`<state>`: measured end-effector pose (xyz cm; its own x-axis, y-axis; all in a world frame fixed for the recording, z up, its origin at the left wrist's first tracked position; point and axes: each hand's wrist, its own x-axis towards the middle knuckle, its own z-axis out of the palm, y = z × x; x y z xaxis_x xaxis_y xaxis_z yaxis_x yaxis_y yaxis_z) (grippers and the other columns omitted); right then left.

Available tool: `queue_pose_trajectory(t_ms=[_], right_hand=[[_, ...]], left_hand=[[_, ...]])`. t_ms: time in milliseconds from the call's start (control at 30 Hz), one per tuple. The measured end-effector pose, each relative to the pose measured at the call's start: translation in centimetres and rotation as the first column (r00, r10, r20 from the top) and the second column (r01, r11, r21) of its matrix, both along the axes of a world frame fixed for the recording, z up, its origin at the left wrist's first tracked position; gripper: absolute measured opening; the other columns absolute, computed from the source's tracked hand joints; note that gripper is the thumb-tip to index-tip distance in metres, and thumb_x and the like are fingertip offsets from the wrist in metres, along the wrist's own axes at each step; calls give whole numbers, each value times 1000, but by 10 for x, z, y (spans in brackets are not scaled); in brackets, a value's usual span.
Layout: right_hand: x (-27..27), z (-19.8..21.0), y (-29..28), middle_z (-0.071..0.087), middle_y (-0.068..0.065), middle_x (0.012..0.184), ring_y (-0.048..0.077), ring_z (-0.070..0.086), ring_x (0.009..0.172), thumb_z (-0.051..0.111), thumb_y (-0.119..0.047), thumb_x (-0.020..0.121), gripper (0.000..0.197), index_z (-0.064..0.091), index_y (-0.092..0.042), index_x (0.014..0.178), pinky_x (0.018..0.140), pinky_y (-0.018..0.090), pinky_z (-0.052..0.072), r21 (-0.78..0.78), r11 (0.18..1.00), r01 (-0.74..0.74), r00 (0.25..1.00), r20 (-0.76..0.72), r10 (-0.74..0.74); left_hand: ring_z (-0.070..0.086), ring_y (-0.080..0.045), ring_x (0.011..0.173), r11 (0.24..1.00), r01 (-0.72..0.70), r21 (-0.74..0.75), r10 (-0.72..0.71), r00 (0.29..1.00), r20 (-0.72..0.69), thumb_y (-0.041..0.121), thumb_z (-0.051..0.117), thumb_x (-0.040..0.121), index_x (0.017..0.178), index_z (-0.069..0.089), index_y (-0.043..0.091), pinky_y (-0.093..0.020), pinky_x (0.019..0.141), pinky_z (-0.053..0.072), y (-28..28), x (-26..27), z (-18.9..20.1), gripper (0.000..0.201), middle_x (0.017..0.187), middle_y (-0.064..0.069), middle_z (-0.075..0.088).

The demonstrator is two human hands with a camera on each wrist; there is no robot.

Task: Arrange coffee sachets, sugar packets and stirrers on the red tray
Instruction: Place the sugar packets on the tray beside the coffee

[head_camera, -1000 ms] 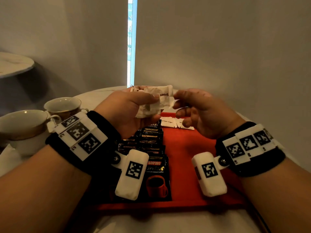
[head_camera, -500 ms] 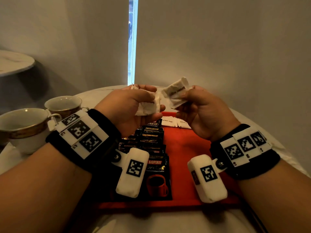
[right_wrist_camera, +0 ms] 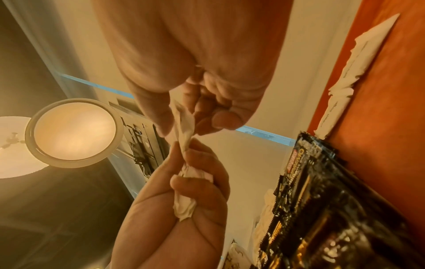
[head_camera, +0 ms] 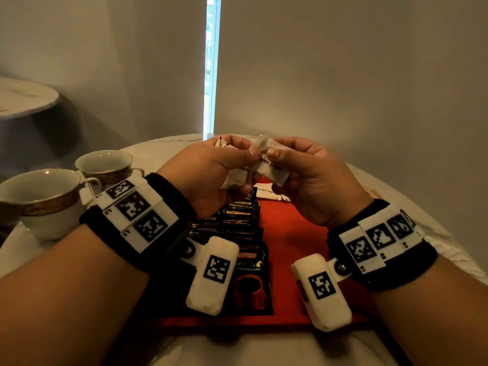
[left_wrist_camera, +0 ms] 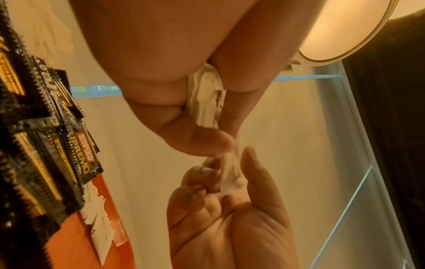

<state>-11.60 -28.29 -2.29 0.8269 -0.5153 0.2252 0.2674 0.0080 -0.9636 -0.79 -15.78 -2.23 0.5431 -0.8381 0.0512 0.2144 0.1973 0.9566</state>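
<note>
Both hands are up above the far end of the red tray (head_camera: 290,233), working a bunch of white sugar packets (head_camera: 237,178). The left hand (head_camera: 208,178) has its fingers curled around the crumpled bunch, and the right hand (head_camera: 311,180) pinches a single sugar packet (head_camera: 272,170) between thumb and fingertips, right where it meets the bunch. The wrist views show the same thing from below: the left hand (left_wrist_camera: 184,91) closed on its wad, the right hand (right_wrist_camera: 195,91) nipping the paper edge, knuckles almost touching.

On the tray, a row of black coffee sachets (head_camera: 237,233) runs along its left half, overlapping like shingles, the nearest one reading KOPIKO with a red cup printed on it. At the tray's far edge, two more sugar packets (head_camera: 272,194) lie flat side by side, partly hidden under the hands.

The tray sits on a round white table (head_camera: 396,186). Left of the tray stand two white cups (head_camera: 47,196) with gold bands, one just behind the other. Can't make out any stirrers clearly.
</note>
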Motion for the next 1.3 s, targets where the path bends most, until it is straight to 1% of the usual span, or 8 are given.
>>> queue_pose_trajectory(t_ms=[133,233,400,600,833,967,1067,1300], right_hand=[[1,-1,-2,69,5,75,15,59,60,65,-11,82,15,64,-6,96,53,30,35,23,999,49,998,28,-50],[1,-1,-3,69,6,74,14,59,57,66,-19,76,21,65,-5,92,52,30,35,15,999,45,998,32,-45],[1,-4,-2,67,8,76,20,56,62,69,-22,73,24,67,-5,90,52,30,37,-39,999,35,999,14,-34],[4,-7,-3,69,12,78,24,60,63,72,-25,70,25,70,-7,86,52,30,41,-81,993,91,996,3,-91],[2,-5,-10,68,18,77,25,58,62,71,-27,71,28,69,-4,86,49,30,38,-99,991,85,996,-19,-88],[-1,-3,-17,67,12,71,21,56,57,70,-25,77,28,68,-1,90,49,30,39,-93,989,111,994,-12,-113],[-1,-3,-20,66,8,69,20,56,58,68,-20,85,17,67,-4,88,49,29,41,-100,987,122,992,-20,-125],[1,-3,-17,65,10,75,20,57,60,63,-18,93,13,64,-5,94,49,28,40,-39,993,111,993,-23,-112]], left_hand=[[66,-17,58,999,-35,-42,34,999,-26,8,67,85,88,58,14,-26,47,51,0,2,0,12,73,-6,71],[64,-15,60,1000,-18,-1,18,999,34,27,72,73,91,60,17,-26,51,47,2,2,0,24,81,-5,71],[61,-17,62,995,-90,52,87,995,56,25,68,92,83,59,20,-23,45,44,-1,3,-2,14,78,-5,66],[61,-13,53,994,-94,57,92,995,37,25,65,94,88,62,17,-22,41,43,-2,0,-1,11,76,-6,67],[62,-15,57,984,-175,39,174,984,40,24,64,96,94,62,15,-22,45,45,-1,5,0,9,89,-11,68],[62,-20,68,983,-183,10,183,983,14,22,65,96,83,60,19,-23,46,45,0,7,0,15,91,-11,70],[57,-20,66,981,-194,17,193,980,47,24,63,98,84,59,18,-25,45,42,0,7,1,15,88,-11,70],[57,-19,63,981,-194,22,193,981,30,24,63,97,85,59,18,-25,45,41,0,6,2,14,83,-8,70]])
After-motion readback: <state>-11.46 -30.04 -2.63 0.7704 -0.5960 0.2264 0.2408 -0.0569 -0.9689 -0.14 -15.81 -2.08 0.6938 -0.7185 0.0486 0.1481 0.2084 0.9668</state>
